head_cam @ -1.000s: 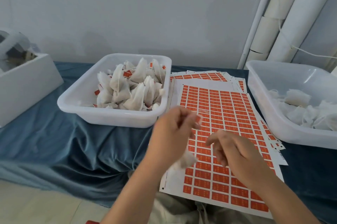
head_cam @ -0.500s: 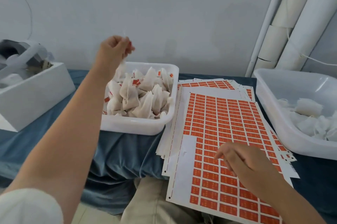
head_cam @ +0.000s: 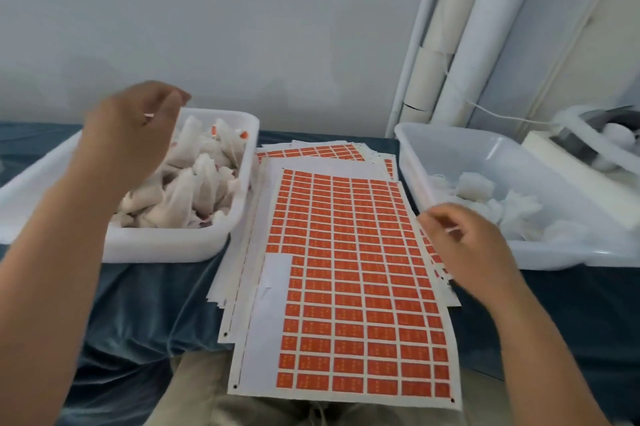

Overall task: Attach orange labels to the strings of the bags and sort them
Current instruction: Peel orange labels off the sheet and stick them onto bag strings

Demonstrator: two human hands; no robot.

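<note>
My left hand (head_cam: 128, 138) hovers over the near left corner of the left white tub (head_cam: 166, 247), fingers loosely curled, with nothing visible in it. The tub holds several white mesh bags with orange labels (head_cam: 204, 179). A sheet of orange labels (head_cam: 349, 273) lies in the middle on a stack of other sheets; its lower left corner is bare. At the sheet's right edge my right hand (head_cam: 467, 245) floats with relaxed, curled fingers just short of the right tub (head_cam: 561, 257). Unlabelled white bags (head_cam: 485, 197) lie in that tub.
A blue cloth (head_cam: 138, 304) covers the table and hangs over its front edge. White pipes and rolls (head_cam: 450, 44) lean in the back right corner. A white box with grey parts (head_cam: 588, 145) stands behind the right tub, with a cable running to it.
My left hand came down from its raised position to just above the left tub, and the labelled bag it pinched is gone from it. My right hand slid right off the sheet toward the right tub.
</note>
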